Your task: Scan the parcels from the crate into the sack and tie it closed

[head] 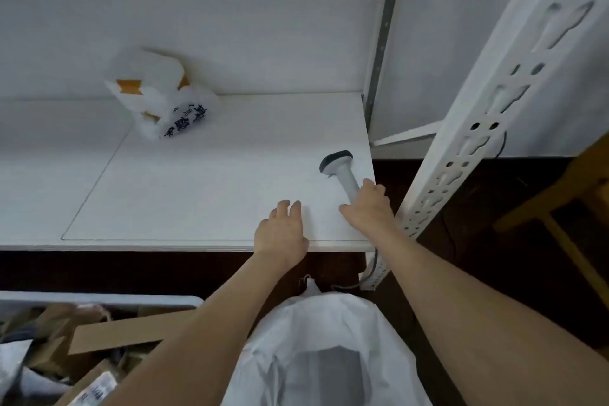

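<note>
A white handheld scanner (341, 165) with a dark head lies on the white table (197, 194) near its right edge. My right hand (369, 208) is at the scanner's handle, fingers curled over its lower end. My left hand (281, 234) rests flat on the table's front edge, holding nothing. Below the table stands the white sack (316, 339), its mouth open, with a grey parcel showing inside. The crate (99, 301) sits at the lower left, filled with several cardboard boxes (115, 333) and grey mailer bags.
A crumpled white plastic bag (161, 99) with orange patches and dark print lies at the table's back left. A white perforated shelf post (487, 122) rises right of the table. A wooden stool (560, 204) stands at far right. The scanner's cable (372, 270) hangs off the table's front corner.
</note>
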Demonstrator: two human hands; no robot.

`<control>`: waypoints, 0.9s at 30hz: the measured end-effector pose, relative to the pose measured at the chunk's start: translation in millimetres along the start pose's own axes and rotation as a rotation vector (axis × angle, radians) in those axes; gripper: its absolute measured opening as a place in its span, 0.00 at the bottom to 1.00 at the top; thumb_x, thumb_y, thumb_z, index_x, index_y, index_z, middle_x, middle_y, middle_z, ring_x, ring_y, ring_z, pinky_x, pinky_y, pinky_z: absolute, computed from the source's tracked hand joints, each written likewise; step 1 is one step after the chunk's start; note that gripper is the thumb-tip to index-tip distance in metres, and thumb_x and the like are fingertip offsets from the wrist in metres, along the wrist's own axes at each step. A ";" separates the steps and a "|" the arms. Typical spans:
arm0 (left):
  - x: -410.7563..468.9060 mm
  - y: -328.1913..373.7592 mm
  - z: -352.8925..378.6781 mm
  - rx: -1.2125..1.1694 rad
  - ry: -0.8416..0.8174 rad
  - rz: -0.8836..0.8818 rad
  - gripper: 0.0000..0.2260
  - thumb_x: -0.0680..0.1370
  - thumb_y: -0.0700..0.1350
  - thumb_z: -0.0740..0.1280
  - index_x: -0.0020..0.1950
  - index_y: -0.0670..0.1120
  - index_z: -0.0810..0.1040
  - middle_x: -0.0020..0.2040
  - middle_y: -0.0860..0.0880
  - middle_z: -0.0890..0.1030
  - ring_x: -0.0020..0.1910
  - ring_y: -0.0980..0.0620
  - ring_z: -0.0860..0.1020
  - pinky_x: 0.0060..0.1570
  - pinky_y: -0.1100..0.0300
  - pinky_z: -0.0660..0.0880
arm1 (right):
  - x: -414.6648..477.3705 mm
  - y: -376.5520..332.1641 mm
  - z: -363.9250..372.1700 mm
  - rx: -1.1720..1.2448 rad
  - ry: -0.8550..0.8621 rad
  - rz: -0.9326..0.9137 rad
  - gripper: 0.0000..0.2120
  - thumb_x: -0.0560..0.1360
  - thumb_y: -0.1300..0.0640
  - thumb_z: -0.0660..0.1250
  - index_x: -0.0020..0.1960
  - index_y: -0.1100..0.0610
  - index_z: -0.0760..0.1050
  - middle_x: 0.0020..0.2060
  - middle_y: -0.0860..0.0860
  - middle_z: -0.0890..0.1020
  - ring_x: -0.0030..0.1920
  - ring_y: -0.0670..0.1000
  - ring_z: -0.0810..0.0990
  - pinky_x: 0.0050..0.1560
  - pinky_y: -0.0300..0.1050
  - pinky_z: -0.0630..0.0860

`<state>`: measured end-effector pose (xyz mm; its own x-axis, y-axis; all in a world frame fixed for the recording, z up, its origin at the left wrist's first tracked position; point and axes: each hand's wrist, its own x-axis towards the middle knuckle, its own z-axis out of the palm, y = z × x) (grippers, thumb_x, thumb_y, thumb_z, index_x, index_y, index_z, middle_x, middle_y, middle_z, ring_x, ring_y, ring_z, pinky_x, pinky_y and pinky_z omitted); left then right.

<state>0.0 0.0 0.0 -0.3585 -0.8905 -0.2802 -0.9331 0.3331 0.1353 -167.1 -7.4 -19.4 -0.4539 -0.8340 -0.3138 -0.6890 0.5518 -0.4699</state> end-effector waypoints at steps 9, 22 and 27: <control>29.0 -11.5 36.3 0.007 0.132 0.046 0.29 0.78 0.44 0.60 0.77 0.45 0.52 0.77 0.46 0.55 0.72 0.46 0.63 0.62 0.54 0.68 | 45.5 10.8 26.6 0.142 0.028 0.045 0.26 0.72 0.51 0.69 0.64 0.59 0.64 0.56 0.55 0.70 0.52 0.57 0.77 0.42 0.49 0.76; 24.9 -17.3 69.0 0.039 0.275 0.081 0.29 0.79 0.45 0.60 0.77 0.45 0.53 0.76 0.45 0.56 0.71 0.46 0.64 0.60 0.53 0.72 | 48.8 27.0 39.5 0.263 0.120 -0.044 0.03 0.73 0.60 0.64 0.45 0.59 0.70 0.42 0.54 0.76 0.41 0.56 0.77 0.32 0.42 0.69; 1.3 -7.7 70.1 0.041 0.311 0.056 0.28 0.78 0.45 0.61 0.77 0.45 0.55 0.75 0.45 0.58 0.70 0.45 0.65 0.59 0.51 0.71 | 8.0 35.7 21.8 0.256 0.184 -0.291 0.06 0.73 0.58 0.64 0.48 0.56 0.70 0.39 0.51 0.74 0.40 0.54 0.76 0.33 0.42 0.69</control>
<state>4.8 18.0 -68.0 -0.3901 -0.9202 0.0318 -0.9146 0.3913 0.1021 -183.0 5.7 -56.6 -0.3703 -0.9289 0.0037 -0.6515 0.2568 -0.7139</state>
